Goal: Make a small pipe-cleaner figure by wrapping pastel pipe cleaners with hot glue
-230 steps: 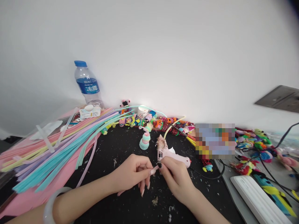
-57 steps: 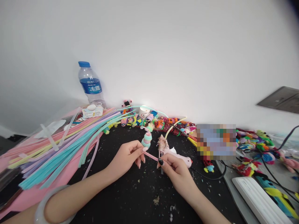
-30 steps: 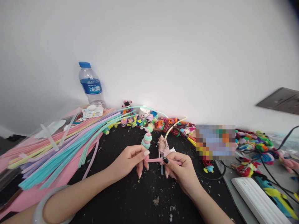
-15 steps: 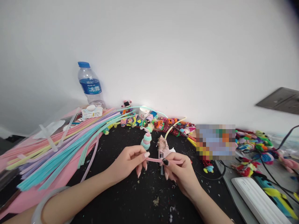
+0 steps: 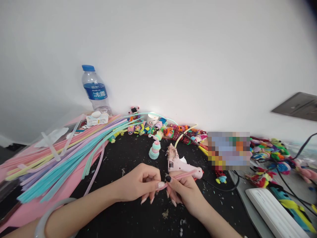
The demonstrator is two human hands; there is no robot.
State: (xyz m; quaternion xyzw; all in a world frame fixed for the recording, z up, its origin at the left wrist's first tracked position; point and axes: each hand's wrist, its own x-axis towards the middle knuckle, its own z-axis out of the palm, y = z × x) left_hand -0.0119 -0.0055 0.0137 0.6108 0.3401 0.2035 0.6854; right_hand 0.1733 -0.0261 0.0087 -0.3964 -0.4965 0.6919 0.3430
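A pink pipe cleaner (image 5: 183, 175) runs between my two hands low over the black mat. My left hand (image 5: 145, 182) pinches its left end between thumb and forefinger. Close beside it, my right hand (image 5: 182, 190) grips the strip too, with the free end sticking out to the right past the fingers. Just behind my right hand lies a pink glue gun (image 5: 183, 165), its nozzle end crusted with brown residue. A small stacked figure (image 5: 154, 150) in mint and pink fuzzy coils stands behind my hands, to the left of the glue gun.
Bundles of pastel pipe cleaners (image 5: 81, 155) lie at left on pink sheeting. A water bottle (image 5: 95, 91) stands by the wall. Several colourful fuzzy figures (image 5: 170, 132) line the back. At right are a white power strip (image 5: 274, 211) and black cables (image 5: 277, 165). Scraps litter the black mat (image 5: 119, 218).
Both hands have come closer together and lower, so the pink strip between them is shorter and more of it extends to the right. The glue gun and stacked figure are less covered.
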